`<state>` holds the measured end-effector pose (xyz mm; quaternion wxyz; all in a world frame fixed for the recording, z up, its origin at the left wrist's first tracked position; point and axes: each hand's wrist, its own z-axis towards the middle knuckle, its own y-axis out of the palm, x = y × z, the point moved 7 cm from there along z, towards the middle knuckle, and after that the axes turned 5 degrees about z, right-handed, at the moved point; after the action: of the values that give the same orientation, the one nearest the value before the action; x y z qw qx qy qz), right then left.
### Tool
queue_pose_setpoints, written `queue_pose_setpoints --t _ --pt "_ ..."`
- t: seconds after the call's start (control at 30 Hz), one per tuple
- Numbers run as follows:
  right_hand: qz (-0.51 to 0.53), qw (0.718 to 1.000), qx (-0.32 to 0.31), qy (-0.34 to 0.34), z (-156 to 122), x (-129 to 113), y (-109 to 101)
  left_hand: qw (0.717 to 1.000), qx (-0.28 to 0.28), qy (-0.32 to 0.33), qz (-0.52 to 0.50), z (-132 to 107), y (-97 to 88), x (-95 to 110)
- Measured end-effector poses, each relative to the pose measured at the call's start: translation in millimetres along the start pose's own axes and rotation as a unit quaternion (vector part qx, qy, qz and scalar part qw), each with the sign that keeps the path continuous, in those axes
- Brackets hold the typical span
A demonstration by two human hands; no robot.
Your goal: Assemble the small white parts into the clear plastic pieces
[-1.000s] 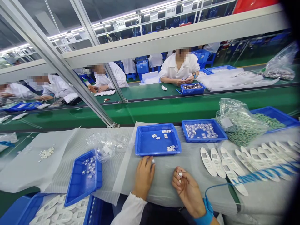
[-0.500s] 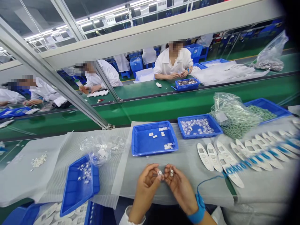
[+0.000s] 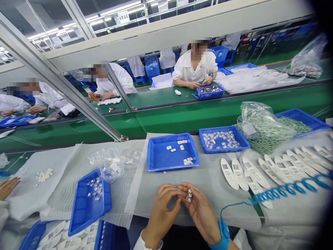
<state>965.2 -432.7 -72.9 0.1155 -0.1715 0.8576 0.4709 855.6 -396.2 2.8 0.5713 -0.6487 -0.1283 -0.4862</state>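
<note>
The right hand point(image 3: 201, 213) pinches a small shiny component point(image 3: 189, 196) narrowly between its fingertips above a foam sheet point(image 3: 221, 189); the left hand point(image 3: 166, 208) curves close, its grip unclear. A slack pinch could drop the component.

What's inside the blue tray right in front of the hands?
Small white rectangular pieces lie in little groups in the blue tray. Their undersides and the tray floor beneath them are hidden.

A small, shiny silver and clear part point(image 3: 189, 196) stands upright, pinched in the fingers of the right hand point(image 3: 201, 215), just beside the left hand point(image 3: 162, 211). Its details are too small to tell.
</note>
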Motion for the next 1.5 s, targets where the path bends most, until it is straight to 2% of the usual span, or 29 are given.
queue_pose_setpoints --t 0.13,0.27,0.53,0.63,0.8,1.0,1.3,1.5 --pt "0.018 1.000 0.000 -0.003 -1.0 -2.9 -0.7 0.996 -0.018 0.045 0.070 -4.4 9.4 9.9" --pt "0.023 1.000 -0.003 0.013 -4.3 0.0 0.8 0.994 -0.028 0.049 0.095 -8.0 22.9 13.0" --pt "0.023 0.999 -0.032 0.002 -9.6 -4.0 11.0 1.000 0.007 0.008 0.024 -8.7 13.0 8.2" --pt "0.037 0.999 -0.035 -0.011 -10.8 -4.9 10.8 1.000 0.008 -0.014 -0.009 -9.8 13.5 7.4" --pt "0.027 0.999 -0.026 -0.037 -15.4 -7.6 9.0 0.998 0.001 -0.013 -0.065 -8.6 14.1 15.3" --pt "0.011 0.998 -0.021 -0.058 -19.3 -12.2 10.4 0.993 -0.002 -0.081 -0.083 -10.8 18.9 14.3" --pt "0.039 0.997 -0.045 -0.054 -22.7 -13.7 15.2 0.993 0.016 -0.070 -0.092 -14.5 14.8 12.8" --pt "0.038 0.998 -0.025 -0.040 -17.9 -9.2 9.9 0.980 0.031 -0.076 -0.179 -14.2 12.3 6.4"
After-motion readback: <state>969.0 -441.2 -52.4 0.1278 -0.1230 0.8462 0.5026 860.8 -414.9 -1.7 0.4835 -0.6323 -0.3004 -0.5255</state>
